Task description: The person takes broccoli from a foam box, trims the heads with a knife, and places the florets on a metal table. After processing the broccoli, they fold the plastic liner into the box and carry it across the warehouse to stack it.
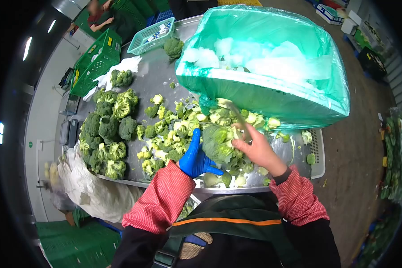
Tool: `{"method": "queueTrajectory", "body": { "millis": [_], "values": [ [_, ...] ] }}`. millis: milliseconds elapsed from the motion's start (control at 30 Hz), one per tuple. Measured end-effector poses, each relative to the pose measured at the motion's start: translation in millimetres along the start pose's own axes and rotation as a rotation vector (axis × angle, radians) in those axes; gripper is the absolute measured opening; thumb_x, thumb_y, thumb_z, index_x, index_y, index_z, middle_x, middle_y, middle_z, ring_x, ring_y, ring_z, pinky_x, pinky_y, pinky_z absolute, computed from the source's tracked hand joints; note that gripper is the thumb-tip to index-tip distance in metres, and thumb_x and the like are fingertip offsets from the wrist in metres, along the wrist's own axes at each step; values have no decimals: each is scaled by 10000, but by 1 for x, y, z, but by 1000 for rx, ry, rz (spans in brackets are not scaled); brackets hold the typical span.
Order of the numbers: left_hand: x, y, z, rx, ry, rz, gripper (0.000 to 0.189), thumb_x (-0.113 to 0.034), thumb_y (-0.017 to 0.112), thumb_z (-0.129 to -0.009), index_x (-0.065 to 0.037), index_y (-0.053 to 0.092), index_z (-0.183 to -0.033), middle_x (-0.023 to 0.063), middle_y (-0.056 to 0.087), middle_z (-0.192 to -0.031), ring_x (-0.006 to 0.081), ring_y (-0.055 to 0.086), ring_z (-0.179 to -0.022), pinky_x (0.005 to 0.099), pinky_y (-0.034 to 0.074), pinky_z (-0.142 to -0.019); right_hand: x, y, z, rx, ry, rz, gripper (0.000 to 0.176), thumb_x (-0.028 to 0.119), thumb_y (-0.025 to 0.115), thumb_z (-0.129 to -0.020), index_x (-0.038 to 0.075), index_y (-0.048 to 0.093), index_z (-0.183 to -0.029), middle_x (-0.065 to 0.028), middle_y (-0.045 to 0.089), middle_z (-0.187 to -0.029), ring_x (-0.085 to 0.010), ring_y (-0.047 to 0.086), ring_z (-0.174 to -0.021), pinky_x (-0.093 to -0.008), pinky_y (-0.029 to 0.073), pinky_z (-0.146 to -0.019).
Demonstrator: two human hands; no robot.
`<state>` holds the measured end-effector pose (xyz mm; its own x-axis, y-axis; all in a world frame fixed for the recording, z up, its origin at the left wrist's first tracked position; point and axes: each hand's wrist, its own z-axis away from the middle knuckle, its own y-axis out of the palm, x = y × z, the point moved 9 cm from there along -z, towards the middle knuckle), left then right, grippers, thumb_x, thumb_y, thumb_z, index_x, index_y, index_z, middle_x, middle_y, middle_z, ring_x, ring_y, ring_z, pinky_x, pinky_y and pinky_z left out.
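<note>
A large head of broccoli (pixel 219 145) is held over the table's front edge. My left hand (pixel 195 157), in a blue glove, cups its left side, thumb pointing up and fingers beneath. On the other side, my bare right hand (pixel 257 149) is closed around a knife (pixel 240 118), whose blade is smeared by motion and points up and left. Its handle is mostly hidden in my fingers. Cut broccoli florets (pixel 178 131) lie heaped beside and behind the held head. To the left is a pile of whole broccoli heads (pixel 107 127).
A crate lined with green plastic (pixel 263 91), with ice inside, stands at the back right of the metal table (pixel 152 85). Behind are a pale green basket (pixel 152 35) and a green crate (pixel 98 62). A white sack (pixel 94 183) hangs at left. Another person (pixel 107 20) stands far left.
</note>
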<state>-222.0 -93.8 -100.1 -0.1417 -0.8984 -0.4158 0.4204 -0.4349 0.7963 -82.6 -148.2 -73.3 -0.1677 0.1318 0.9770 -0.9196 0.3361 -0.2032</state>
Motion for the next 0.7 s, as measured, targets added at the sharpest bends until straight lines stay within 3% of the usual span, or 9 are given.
{"method": "queueTrajectory", "body": {
  "millis": [33,67,100,133,233,333,400,467,700],
  "values": [
    [-5,3,-1,-111,42,-195,769,-581,446,-890,-157,206,-1485,97,364,-1458,296,470,-1254,496,513,-883,-9,-2,0,-31,98,-79,574,384,700,-829,28,518,-1240,-77,591,-860,-176,589,-786,-328,483,-722],
    [-11,9,-4,-220,82,-392,824,-510,558,-862,-161,160,-1494,88,339,-1469,281,441,-1278,467,493,-923,-15,-4,-2,-112,-5,-150,386,307,636,-906,-4,528,-1107,-9,539,-728,-83,496,-463,-229,390,-418],
    [-18,9,-4,-329,120,-590,912,-440,670,-835,-165,114,-1503,80,315,-1480,267,411,-1301,439,473,-963,-23,-2,-1,-104,85,-238,366,309,623,-914,-1,524,-1081,-7,527,-695,-80,475,-436,-230,374,-393],
    [-24,7,1,-184,330,-417,1156,-177,836,-674,-135,34,-1505,106,296,-1463,246,382,-1303,397,386,-1044,-28,2,0,-94,175,-325,349,311,611,-923,1,520,-1055,-4,515,-663,-77,453,-409,-231,357,-369],
    [-40,28,14,-285,739,-961,1205,-158,852,-643,-110,7,-1501,147,310,-1440,255,372,-1306,404,327,-1080,-31,14,5,-111,291,-438,333,350,545,-956,19,522,-984,0,478,-568,-69,439,-391,-238,344,-344],
    [-40,1,10,-312,699,-762,1079,-201,819,-672,-63,123,-1486,151,351,-1422,255,369,-1310,387,306,-1090,-33,16,10,-80,362,-451,321,354,520,-963,34,551,-973,-57,560,-619,-130,508,-426,-264,392,-388],
    [-40,-11,10,-232,651,-480,1016,-185,812,-664,-40,205,-1466,145,383,-1403,252,378,-1305,376,305,-1091,-10,-10,10,-113,69,-49,293,329,537,-949,37,553,-971,-96,596,-668,-201,556,-490,-297,434,-439],
    [-53,-13,22,-242,669,-594,1031,-234,809,-668,-46,191,-1471,141,373,-1414,256,382,-1306,373,299,-1094,25,-27,20,-173,-191,436,190,243,565,-909,54,558,-931,-132,608,-708,-304,610,-629,-352,490,-537],
    [-80,2,39,-225,665,-1166,1084,-377,810,-651,-25,194,-1471,153,260,-1496,280,202,-1412,387,137,-1152,54,-14,30,58,-431,972,124,187,592,-850,83,538,-809,-93,575,-661,-258,632,-610,-368,501,-509]
  ]
}}
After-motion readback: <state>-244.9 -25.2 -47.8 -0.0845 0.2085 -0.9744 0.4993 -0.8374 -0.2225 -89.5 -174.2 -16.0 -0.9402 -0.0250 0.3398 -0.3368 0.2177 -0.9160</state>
